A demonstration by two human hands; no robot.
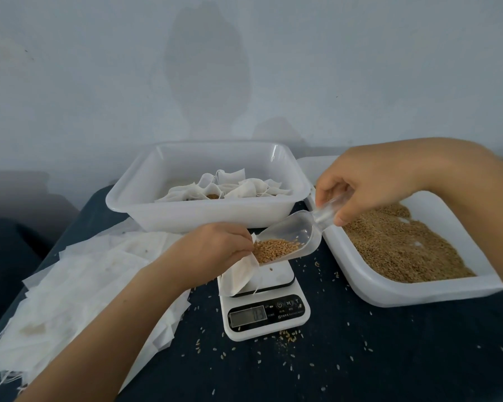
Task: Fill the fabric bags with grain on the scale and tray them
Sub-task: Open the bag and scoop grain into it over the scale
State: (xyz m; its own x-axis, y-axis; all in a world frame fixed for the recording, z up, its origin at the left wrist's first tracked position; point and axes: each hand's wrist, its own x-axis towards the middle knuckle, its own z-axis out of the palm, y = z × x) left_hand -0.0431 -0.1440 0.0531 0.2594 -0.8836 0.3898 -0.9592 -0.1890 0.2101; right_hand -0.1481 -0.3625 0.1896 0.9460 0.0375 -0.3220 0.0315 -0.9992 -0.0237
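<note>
Over the scale (263,310), the right hand (357,188) pinches the scoop (288,239), its spout seemingly tipped down-left into the bag (238,275) whose mouth the left hand (212,248) pinches.

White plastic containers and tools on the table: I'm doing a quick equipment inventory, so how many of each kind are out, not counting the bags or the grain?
Trays: 2, the tray of filled bags and the grain tray
Scales: 1, the digital scale
Scoops: 1, the clear scoop, held by the right hand
Total: 4
</note>
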